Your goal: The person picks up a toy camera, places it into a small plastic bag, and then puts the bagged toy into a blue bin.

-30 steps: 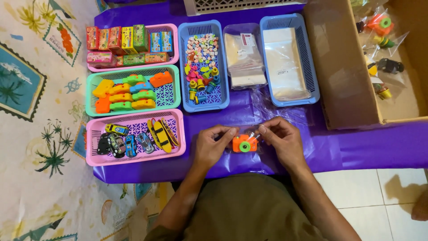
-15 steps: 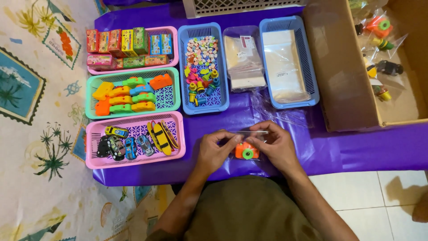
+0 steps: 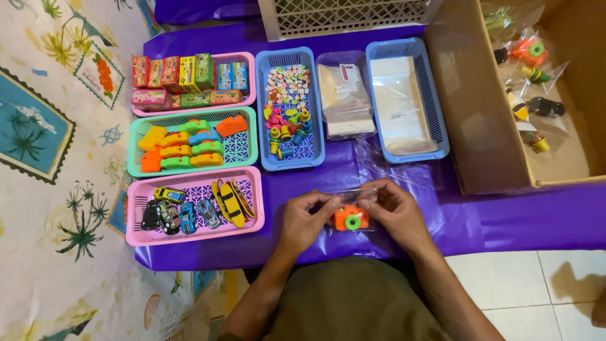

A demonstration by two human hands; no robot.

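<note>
Head view, as I see it from my remote station: my left hand (image 3: 307, 219) and right hand (image 3: 394, 213) meet near the front edge of the purple tabletop (image 3: 505, 218), each with its grip clenched on the top edge of a small clear plastic bag (image 3: 353, 205), thumbs and fingers pinching it from either side. Inside the bag, between the two hands, sits an orange toy camera (image 3: 351, 218) with a green lens. To the left of my left hand lies a pink basket (image 3: 192, 235) holding toy cars and small skateboards; behind it a green basket (image 3: 247, 150) carries orange, yellow, green and blue toy pieces, and farther back a second pink basket (image 3: 247, 63) holds small coloured boxes. Directly beyond my hands, a blue basket (image 3: 315, 126) contains mixed small colourful toys, a stack of clear bags (image 3: 344, 95) lies beside it, and another blue basket (image 3: 435, 113) holds flat clear bags. To the right stands an open cardboard box (image 3: 473, 126) containing bagged toys.
</note>
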